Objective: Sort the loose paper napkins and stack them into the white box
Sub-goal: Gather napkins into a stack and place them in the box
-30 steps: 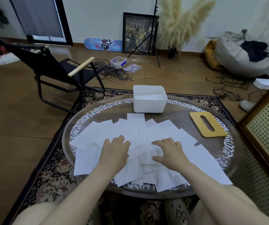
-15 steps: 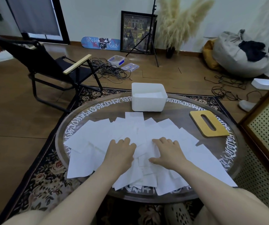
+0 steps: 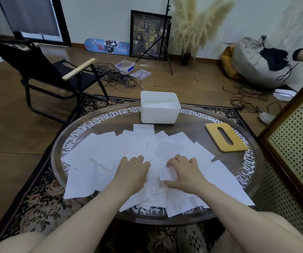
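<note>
Several loose white paper napkins [image 3: 106, 152] lie spread and overlapping across the near half of the round table [image 3: 189, 132]. The white box [image 3: 159, 115] stands at the table's far edge, a little white paper showing inside it. My left hand [image 3: 133, 171] rests on the middle of the pile with its fingers bent down onto the paper. Just to its right, my right hand [image 3: 183, 170] pinches the edge of a napkin [image 3: 162, 168] between thumb and fingers. The two hands are close together, a narrow strip of napkins between them.
A yellow wooden lid with a slot [image 3: 225, 136] lies on the table to the right of the box. A black folding chair [image 3: 46, 73] stands at the left, a perforated cabinet [image 3: 297, 143] close on the right. Cables [image 3: 117, 79] lie on the floor behind.
Both hands have slid toward each other over the napkins and drawn the middle sheets together. My right thumb and fingers have closed on a napkin's edge.
</note>
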